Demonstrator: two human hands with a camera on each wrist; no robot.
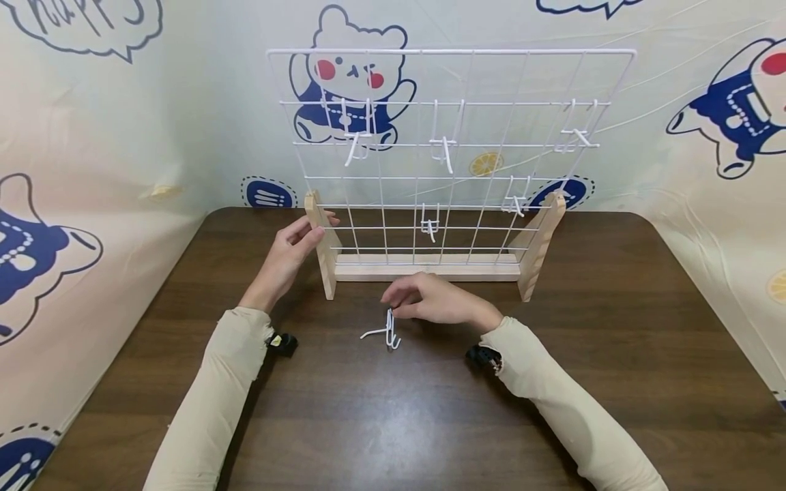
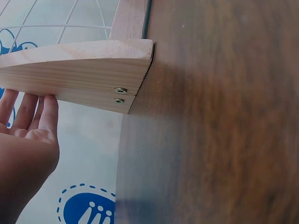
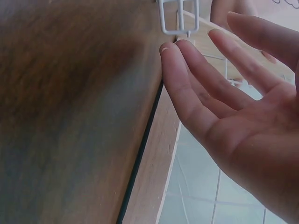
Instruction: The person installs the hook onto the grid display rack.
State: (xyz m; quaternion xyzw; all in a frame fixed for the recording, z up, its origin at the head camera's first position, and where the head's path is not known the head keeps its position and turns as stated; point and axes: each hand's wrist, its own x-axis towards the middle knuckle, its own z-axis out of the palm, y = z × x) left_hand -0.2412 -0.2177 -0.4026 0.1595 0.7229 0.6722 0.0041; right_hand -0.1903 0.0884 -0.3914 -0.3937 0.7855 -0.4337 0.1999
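A white wire grid rack (image 1: pixel 451 179) stands on a pale wooden stand (image 1: pixel 424 267). In the head view my left hand (image 1: pixel 288 252) holds the stand's left upright (image 1: pixel 325 262), thumb on the near side and fingertips behind. The left wrist view has the fingers (image 2: pixel 49 112) against the wooden upright (image 2: pixel 74 74). Above the table, in front of the stand, my right hand (image 1: pixel 439 300) has loosely bent fingers. Its fingertips are close to a loose white wire hook (image 1: pixel 391 331). In the right wrist view this hook (image 3: pixel 180 31) is just beyond the fingertips; contact is unclear.
Several white hooks hang on the grid, such as an upper left hook (image 1: pixel 354 143), a centre hook (image 1: pixel 443 146) and a low hook (image 1: pixel 431 228). The right upright (image 1: pixel 540 245) stands opposite. Patterned cloth (image 1: pixel 184 123) backs the brown table (image 1: pixel 381 423).
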